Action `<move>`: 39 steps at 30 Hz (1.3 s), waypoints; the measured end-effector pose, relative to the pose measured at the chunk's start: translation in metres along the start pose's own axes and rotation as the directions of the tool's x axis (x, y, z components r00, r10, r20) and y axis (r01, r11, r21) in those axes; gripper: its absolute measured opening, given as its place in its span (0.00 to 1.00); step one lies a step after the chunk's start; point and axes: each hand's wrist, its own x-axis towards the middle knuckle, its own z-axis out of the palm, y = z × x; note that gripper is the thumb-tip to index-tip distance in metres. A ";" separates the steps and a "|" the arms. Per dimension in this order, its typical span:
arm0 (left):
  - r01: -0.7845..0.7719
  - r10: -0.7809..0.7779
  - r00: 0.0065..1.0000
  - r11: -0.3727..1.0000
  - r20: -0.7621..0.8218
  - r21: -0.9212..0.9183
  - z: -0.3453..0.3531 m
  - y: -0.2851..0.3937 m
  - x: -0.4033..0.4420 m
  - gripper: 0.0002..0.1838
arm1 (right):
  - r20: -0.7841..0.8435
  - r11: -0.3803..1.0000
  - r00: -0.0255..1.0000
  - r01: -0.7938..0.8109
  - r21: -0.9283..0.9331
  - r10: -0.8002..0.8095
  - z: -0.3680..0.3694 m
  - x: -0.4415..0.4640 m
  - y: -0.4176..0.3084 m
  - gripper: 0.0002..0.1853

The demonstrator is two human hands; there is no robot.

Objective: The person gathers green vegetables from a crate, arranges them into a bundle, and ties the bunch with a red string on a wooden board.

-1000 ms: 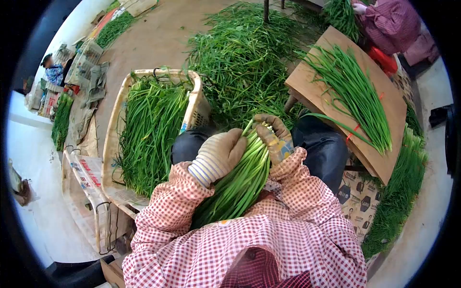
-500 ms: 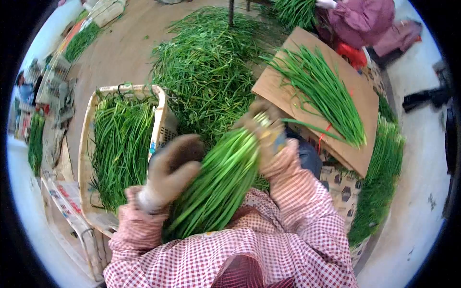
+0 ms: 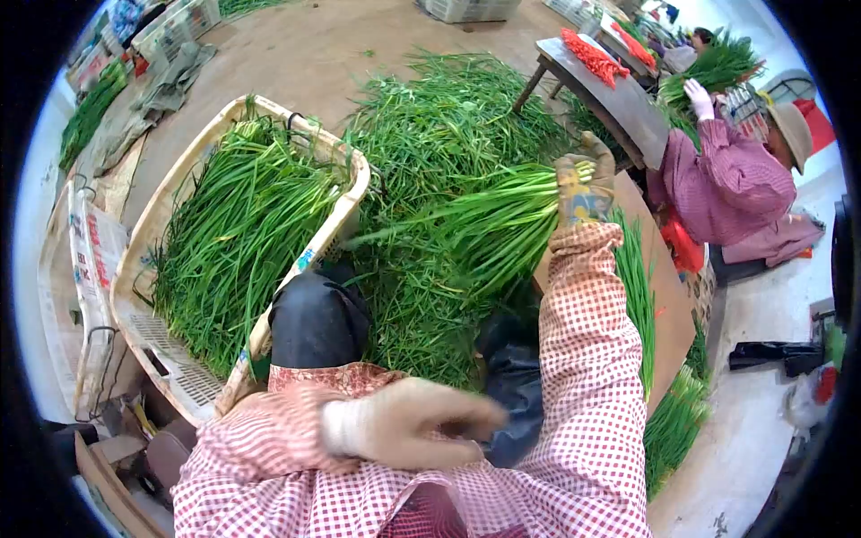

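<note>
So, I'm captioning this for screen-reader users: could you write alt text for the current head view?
A gloved right hand holds out a bunch of green stalks over a loose green heap; the blurred left hand looks empty. A basket of stalks stands left; a board and a co-worker in a hat are right.

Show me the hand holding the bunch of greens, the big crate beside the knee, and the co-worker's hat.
Right hand [image 3: 585,186]: head view, middle of the glove.
Crate [image 3: 360,176]: head view, rim near a corner.
Hat [image 3: 790,128]: head view, its crown.
</note>
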 end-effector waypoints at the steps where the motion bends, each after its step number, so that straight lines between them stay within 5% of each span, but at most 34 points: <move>1: 0.126 -0.130 0.991 0.976 -0.008 -0.178 0.010 -0.010 0.013 0.31 | 0.010 1.000 1.000 0.002 0.001 -0.002 0.004 -0.002 -0.009 0.22; 3: 0.147 -0.243 0.970 0.680 -0.032 -0.718 0.025 -0.045 0.043 0.37 | -0.021 0.956 0.990 0.127 -0.266 -0.138 0.017 -0.020 -0.043 0.21; 6: 0.031 -0.200 0.978 0.401 -0.055 -0.916 0.010 -0.069 0.068 0.52 | 0.100 0.802 0.931 0.353 -0.482 -0.350 0.038 -0.070 -0.096 0.22; 7: 0.002 -0.140 0.989 0.348 -0.051 -0.937 0.001 -0.061 0.074 0.56 | 0.216 0.753 0.880 0.474 -0.457 -0.423 0.042 -0.089 -0.110 0.22; 8: -0.209 -0.018 0.974 0.325 -0.227 -0.922 0.002 -0.049 0.080 0.59 | 0.327 0.699 0.810 0.585 -0.410 -0.487 0.046 -0.108 -0.124 0.23; 9: -0.311 -0.118 0.940 0.090 -0.321 -0.946 -0.004 -0.061 0.072 0.57 | 0.456 0.717 0.759 0.625 -0.309 -0.465 0.048 -0.129 -0.128 0.19; 10: -0.366 -0.201 0.883 0.274 -0.425 -0.889 -0.006 -0.061 0.062 0.56 | 0.578 0.746 0.691 0.636 -0.200 -0.434 0.050 -0.149 -0.131 0.14; 12: -0.436 -0.125 0.891 0.037 -0.437 -0.899 -0.004 -0.061 0.041 0.41 | 0.663 0.791 0.613 0.610 -0.052 -0.430 0.054 -0.192 -0.127 0.13; 13: -0.445 -0.127 0.885 0.057 -0.449 -0.894 -0.001 -0.059 0.035 0.41 | 0.616 0.736 0.551 0.674 0.071 -0.564 0.060 -0.192 -0.128 0.17; 16: -0.422 -0.232 0.870 0.103 -0.434 -0.901 0.012 -0.061 0.017 0.34 | 0.655 0.771 0.496 0.597 0.220 -0.571 0.064 -0.200 -0.139 0.13; 18: -0.479 -0.028 0.872 0.153 -0.489 -0.864 0.012 -0.083 0.011 0.35 | 0.803 0.924 0.467 0.277 0.264 -0.369 0.058 -0.188 -0.167 0.23; 19: -0.486 -0.041 0.860 0.234 -0.508 -0.842 0.011 -0.081 0.014 0.35 | 0.801 0.918 0.461 0.287 0.274 -0.383 0.047 -0.188 -0.169 0.23; 21: -0.408 -0.155 0.877 0.259 -0.455 -0.875 0.014 -0.059 0.013 0.31 | 0.647 0.995 0.760 0.004 -0.099 0.061 0.013 -0.192 -0.174 0.28; 23: -0.335 -0.070 0.911 0.446 -0.405 -0.830 0.007 -0.068 0.017 0.33 | 0.377 0.940 0.861 -0.313 -0.136 0.341 -0.011 -0.183 -0.173 0.26; 24: -0.322 -0.061 0.919 0.452 -0.389 -0.832 0.008 -0.069 0.021 0.33 | 0.363 0.901 0.840 -0.434 0.002 0.404 -0.017 -0.184 -0.159 0.27; 26: -0.200 -0.086 0.905 0.779 -0.417 -0.594 0.018 -0.054 0.035 0.38 | 0.463 0.748 0.694 -0.657 0.095 0.551 -0.042 -0.189 -0.130 0.28; 27: -0.175 -0.087 0.920 0.781 -0.383 -0.599 0.020 -0.057 0.046 0.38 | 0.504 0.647 0.608 -0.753 0.121 0.614 -0.055 -0.191 -0.116 0.28; 29: -0.113 0.090 0.895 0.993 -0.437 -0.027 0.020 -0.068 0.075 0.40 | 0.505 0.934 0.808 -0.358 0.013 0.303 -0.049 -0.175 -0.136 0.30; 31: -0.086 0.102 0.919 0.995 -0.380 0.059 0.016 -0.070 0.105 0.40 | 0.432 0.988 0.902 0.059 -0.146 0.010 -0.046 -0.159 -0.164 0.34; 33: -0.123 0.221 0.896 0.957 -0.386 0.263 0.013 -0.064 0.137 0.40 | 0.290 0.993 0.949 -0.120 -0.022 0.121 -0.052 -0.129 -0.148 0.37; 35: -0.127 0.274 0.893 0.915 -0.357 0.384 0.008 -0.048 0.168 0.39 | 0.194 0.992 0.981 -0.025 0.121 0.001 -0.061 -0.109 -0.131 0.37; 37: -0.164 0.228 0.965 0.909 -0.129 0.382 0.002 -0.032 0.201 0.40 | 0.090 0.964 0.990 0.083 0.254 -0.109 -0.074 -0.086 -0.129 0.37; 38: -0.101 0.137 0.989 0.898 -0.054 0.429 0.000 -0.017 0.209 0.38 | 0.195 0.862 0.975 -0.005 0.506 -0.109 -0.084 -0.075 -0.135 0.39; 39: -0.108 0.138 0.990 0.896 -0.039 0.432 -0.006 -0.028 0.224 0.38 | 0.207 0.841 0.972 -0.015 0.541 -0.115 -0.092 -0.069 -0.137 0.39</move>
